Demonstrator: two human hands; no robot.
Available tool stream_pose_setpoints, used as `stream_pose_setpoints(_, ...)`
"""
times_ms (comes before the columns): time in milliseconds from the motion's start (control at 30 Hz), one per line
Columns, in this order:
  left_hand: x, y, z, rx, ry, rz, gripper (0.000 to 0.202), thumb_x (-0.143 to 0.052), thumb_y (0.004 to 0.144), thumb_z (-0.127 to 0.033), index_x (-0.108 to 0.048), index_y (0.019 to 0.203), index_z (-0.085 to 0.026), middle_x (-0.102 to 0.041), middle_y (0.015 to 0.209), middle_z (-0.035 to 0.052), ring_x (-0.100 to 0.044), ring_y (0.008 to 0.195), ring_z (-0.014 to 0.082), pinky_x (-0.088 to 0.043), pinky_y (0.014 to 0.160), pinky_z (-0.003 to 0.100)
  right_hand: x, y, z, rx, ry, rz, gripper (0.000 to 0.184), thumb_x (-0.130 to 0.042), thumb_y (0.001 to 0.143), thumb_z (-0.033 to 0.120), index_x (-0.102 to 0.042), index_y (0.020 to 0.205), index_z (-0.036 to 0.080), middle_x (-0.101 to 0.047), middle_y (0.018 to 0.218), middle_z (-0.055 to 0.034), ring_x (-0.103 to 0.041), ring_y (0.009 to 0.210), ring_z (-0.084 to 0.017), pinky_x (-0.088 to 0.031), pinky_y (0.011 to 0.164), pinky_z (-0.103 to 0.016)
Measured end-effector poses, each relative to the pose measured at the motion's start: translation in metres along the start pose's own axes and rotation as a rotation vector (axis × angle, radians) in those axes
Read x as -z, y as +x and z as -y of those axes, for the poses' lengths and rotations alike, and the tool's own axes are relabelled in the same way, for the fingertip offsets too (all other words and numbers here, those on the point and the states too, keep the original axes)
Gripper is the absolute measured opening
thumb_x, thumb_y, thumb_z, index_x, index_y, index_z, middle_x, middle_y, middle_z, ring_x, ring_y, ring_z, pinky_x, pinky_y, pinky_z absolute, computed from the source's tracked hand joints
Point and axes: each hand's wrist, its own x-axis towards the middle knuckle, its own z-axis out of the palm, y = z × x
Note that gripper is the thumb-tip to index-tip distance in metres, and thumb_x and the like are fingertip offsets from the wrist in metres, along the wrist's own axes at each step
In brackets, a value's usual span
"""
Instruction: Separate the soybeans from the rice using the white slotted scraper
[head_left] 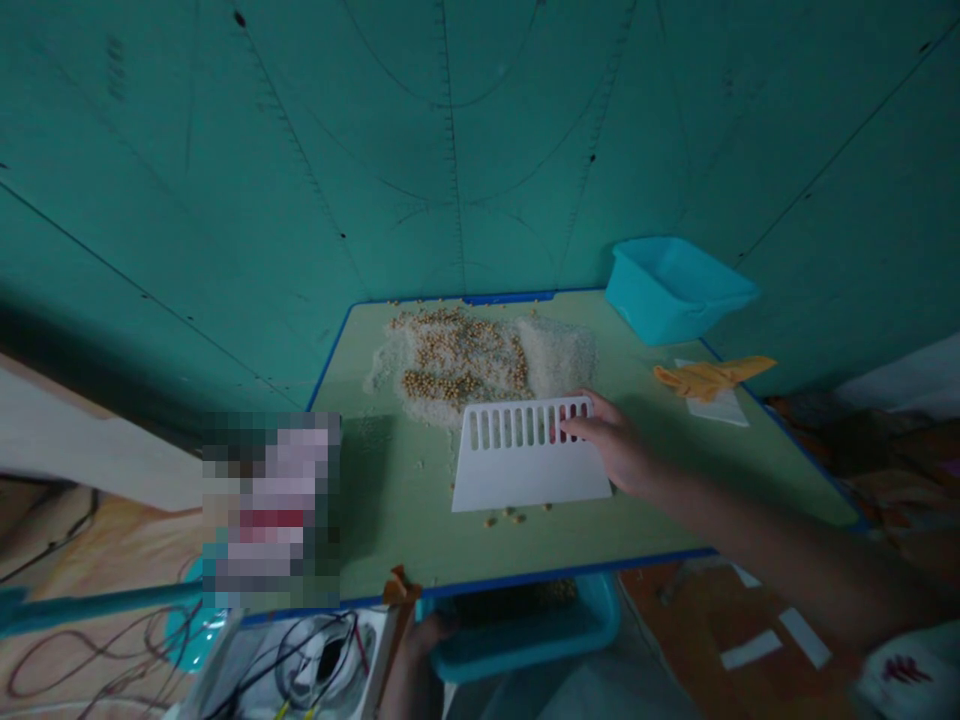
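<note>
My right hand (616,445) grips the right end of a white plastic scraper (525,460) with a row of slots, which lies on the green table (390,500) just in front of a pile of white grains mixed with yellow beans (469,365). A few loose beans (514,515) lie by the scraper's near edge. My left hand (420,650) is below the table's front edge, its fingers closed on the left rim of a blue tub (525,630) held under that edge.
A second blue tub (675,285) stands at the table's far right corner, with an orange cloth (712,375) and white paper beside it. A teal wall rises behind. Cables and a white box (315,660) lie at lower left.
</note>
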Motion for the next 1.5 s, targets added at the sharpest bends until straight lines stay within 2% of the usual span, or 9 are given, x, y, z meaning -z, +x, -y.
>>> stream_pose_setpoints(100,-0.015,-0.011,-0.009,0.057,-0.050,0.036,0.026,-0.071,0.051,-0.023,-0.076,0.077,-0.023,-0.078,0.081,0.0013,-0.064,0.093,0.0333,-0.049,0.077,0.042,0.001,-0.004,-0.002,-0.030,0.020,-0.001,0.015,-0.061,0.062,0.024,-0.053,0.075,0.024,-0.060,0.061,0.0046,-0.053,0.056,-0.013,-0.040,0.055,-0.026)
stream_pose_setpoints(233,-0.019,-0.012,-0.012,0.133,-0.034,0.052,0.012,-0.072,0.048,-0.025,-0.074,0.060,-0.024,-0.076,0.067,0.0009,-0.063,0.096,0.0346,-0.047,0.082,0.041,0.006,-0.008,-0.005,-0.033,0.021,-0.037,0.016,-0.062,0.063,0.023,-0.054,0.076,0.023,-0.059,0.061,0.0046,-0.054,0.056,-0.014,-0.039,0.056,-0.026)
stream_pose_setpoints(467,-0.026,-0.011,-0.008,0.088,0.021,0.036,0.025,-0.070,0.049,-0.026,-0.074,0.073,-0.022,-0.076,0.074,0.0012,-0.064,0.091,0.0326,-0.046,0.080,0.041,0.019,-0.019,-0.004,-0.062,0.066,-0.091,0.018,-0.064,0.061,0.022,-0.053,0.076,0.023,-0.058,0.059,0.0056,-0.053,0.053,-0.013,-0.039,0.055,-0.026)
stream_pose_setpoints(600,-0.028,-0.012,-0.005,0.094,0.043,0.037,0.019,-0.071,0.048,-0.026,-0.073,0.066,-0.022,-0.074,0.064,0.0000,-0.064,0.091,0.0329,-0.046,0.077,0.040,0.029,-0.026,-0.005,-0.078,0.050,-0.127,0.017,-0.064,0.061,0.022,-0.052,0.074,0.022,-0.058,0.059,0.0052,-0.053,0.053,-0.013,-0.039,0.055,-0.026)
stream_pose_setpoints(800,-0.027,-0.008,-0.002,0.094,0.044,0.052,0.026,-0.070,0.051,-0.025,-0.075,0.076,-0.023,-0.076,0.073,-0.0001,-0.062,0.097,0.0323,-0.046,0.078,0.039,0.054,-0.035,0.006,-0.057,0.057,-0.345,0.024,-0.067,0.055,0.024,-0.053,0.074,0.023,-0.059,0.059,0.0049,-0.054,0.053,-0.014,-0.039,0.054,-0.027)
stream_pose_setpoints(933,-0.031,-0.006,-0.004,0.086,0.036,0.053,0.023,-0.073,0.047,-0.024,-0.075,0.070,-0.025,-0.076,0.071,0.0003,-0.063,0.096,0.0342,-0.047,0.080,0.041,0.072,-0.048,0.007,-0.104,0.068,-0.466,0.027,-0.069,0.054,0.022,-0.057,0.077,0.024,-0.062,0.061,0.0038,-0.056,0.055,-0.016,-0.041,0.056,-0.029)
stream_pose_setpoints(1067,-0.034,-0.004,-0.002,0.083,0.039,0.036,0.020,-0.073,0.045,-0.022,-0.073,0.065,-0.027,-0.077,0.076,-0.0015,-0.062,0.095,0.0317,-0.046,0.081,0.039,0.078,-0.075,-0.008,-0.212,0.089,-0.442,0.026,-0.072,0.057,0.025,-0.059,0.079,0.026,-0.065,0.065,0.0016,-0.059,0.059,-0.019,-0.043,0.058,-0.032)
stream_pose_setpoints(1233,-0.037,-0.002,0.001,0.110,0.049,-0.005,0.019,-0.072,0.044,-0.022,-0.073,0.063,-0.025,-0.074,0.065,-0.0020,-0.065,0.078,0.0297,-0.048,0.077,0.040,0.070,-0.097,-0.017,-0.303,0.097,-0.358,0.028,-0.074,0.056,0.029,-0.058,0.079,0.028,-0.065,0.064,0.0009,-0.059,0.058,-0.020,-0.043,0.058,-0.033)
stream_pose_setpoints(1500,-0.035,-0.009,-0.004,0.117,0.093,-0.021,0.017,-0.069,0.044,-0.026,-0.073,0.060,-0.023,-0.070,0.057,-0.0025,-0.058,0.058,0.0212,-0.044,0.058,0.033,0.059,-0.042,0.010,0.020,0.108,-0.385,0.024,-0.068,0.058,0.022,-0.053,0.077,0.023,-0.061,0.061,0.0046,-0.054,0.055,-0.015,-0.038,0.057,-0.028)
